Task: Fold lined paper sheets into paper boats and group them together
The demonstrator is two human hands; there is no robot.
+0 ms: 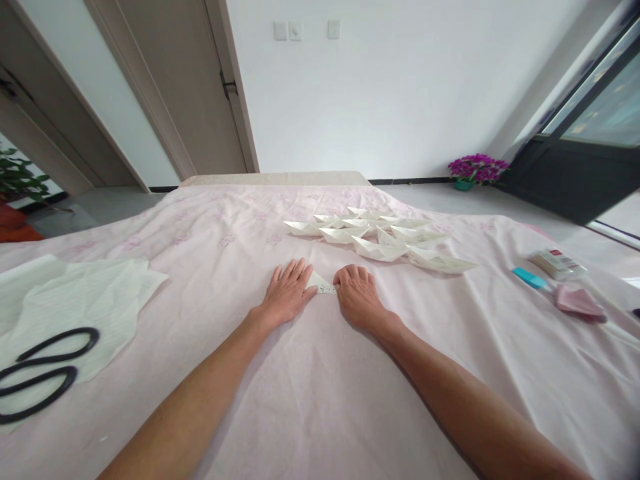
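Observation:
A small folded piece of paper (325, 287) with dark printed marks lies on the pink cloth between my hands. My left hand (287, 290) rests flat on its left side, fingers stretched out and thumb on the paper's lower edge. On the right end, my right hand (359, 293) is closed with its fingers curled, gripping the paper's edge. Much of the paper is hidden under both hands. Just beyond them, several folded paper boats (380, 248) stand in rows.
At left, black-handled scissors (50, 370) lie on paper sheets (95, 293). To the right are a blue object (529, 278), a clear-wrapped packet (557, 264) and a folded pink cloth (580, 302). The pink bedspread (300, 400) is wrinkled. Purple flowers (477, 168) stand by the wall.

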